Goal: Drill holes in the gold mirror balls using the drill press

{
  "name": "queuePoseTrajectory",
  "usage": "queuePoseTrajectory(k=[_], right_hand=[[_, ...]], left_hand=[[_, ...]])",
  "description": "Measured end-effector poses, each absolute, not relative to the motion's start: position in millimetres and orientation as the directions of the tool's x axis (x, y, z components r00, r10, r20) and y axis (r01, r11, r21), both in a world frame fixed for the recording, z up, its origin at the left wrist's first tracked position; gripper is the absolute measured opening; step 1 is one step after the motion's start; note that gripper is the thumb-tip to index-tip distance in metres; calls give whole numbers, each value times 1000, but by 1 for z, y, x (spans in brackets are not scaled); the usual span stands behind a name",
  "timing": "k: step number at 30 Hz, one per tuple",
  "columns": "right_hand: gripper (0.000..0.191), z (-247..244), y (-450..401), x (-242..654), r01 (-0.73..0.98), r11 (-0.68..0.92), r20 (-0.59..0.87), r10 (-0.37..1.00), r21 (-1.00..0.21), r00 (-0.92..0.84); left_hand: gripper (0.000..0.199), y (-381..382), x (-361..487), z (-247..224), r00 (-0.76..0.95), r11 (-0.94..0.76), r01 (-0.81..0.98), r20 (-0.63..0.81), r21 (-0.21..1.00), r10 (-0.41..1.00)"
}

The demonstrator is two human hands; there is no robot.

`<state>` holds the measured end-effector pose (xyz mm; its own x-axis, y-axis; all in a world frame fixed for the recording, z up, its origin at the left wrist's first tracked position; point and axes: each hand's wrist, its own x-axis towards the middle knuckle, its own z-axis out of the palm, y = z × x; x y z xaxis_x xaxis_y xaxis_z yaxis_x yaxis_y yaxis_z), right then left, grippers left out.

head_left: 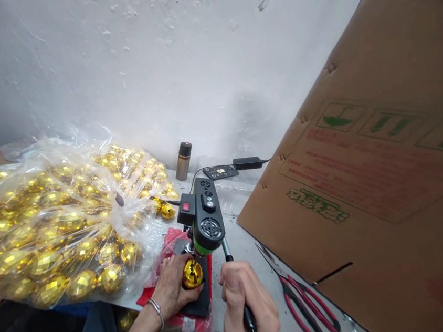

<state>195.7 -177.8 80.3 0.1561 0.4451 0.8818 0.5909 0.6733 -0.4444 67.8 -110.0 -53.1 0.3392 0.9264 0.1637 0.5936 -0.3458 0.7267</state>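
My left hand, with a silver bracelet at the wrist, curls its fingers around a gold faceted ball ornament. The ball sits over the black base plate of a small bench press, just below the press head. That black press head has a green band, round vents and a side box with a red switch. My right hand is wrapped in a fist around the black-gripped lever on the press's right side. Whether the press tip touches the ball is hidden.
Clear plastic bags full of gold balls cover the left side. Red-handled scissors lie right of the press, beside a large cardboard box. Behind stand a bottle, a phone-like slab and a power adapter against the wall.
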Motion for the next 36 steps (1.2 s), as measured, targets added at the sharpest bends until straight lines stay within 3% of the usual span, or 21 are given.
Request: queuePoseTrajectory(k=[6, 14, 21, 36], right_hand=[[29, 50, -175, 191, 637, 672, 919, 357, -378, 168], [32, 38, -171, 185, 629, 675, 923, 303, -385, 239], [36, 35, -172, 177, 624, 633, 888, 301, -459, 348], [35, 18, -172, 184, 600, 658, 891, 332, -455, 310]], left_hand=[[45, -112, 70, -54, 331, -333, 596, 155, 731, 931], [49, -111, 70, -58, 336, -356, 579, 183, 734, 924], [51, -112, 70, -56, 340, -349, 568, 174, 746, 924], [53, -110, 73, -60, 310, -356, 560, 210, 748, 927]])
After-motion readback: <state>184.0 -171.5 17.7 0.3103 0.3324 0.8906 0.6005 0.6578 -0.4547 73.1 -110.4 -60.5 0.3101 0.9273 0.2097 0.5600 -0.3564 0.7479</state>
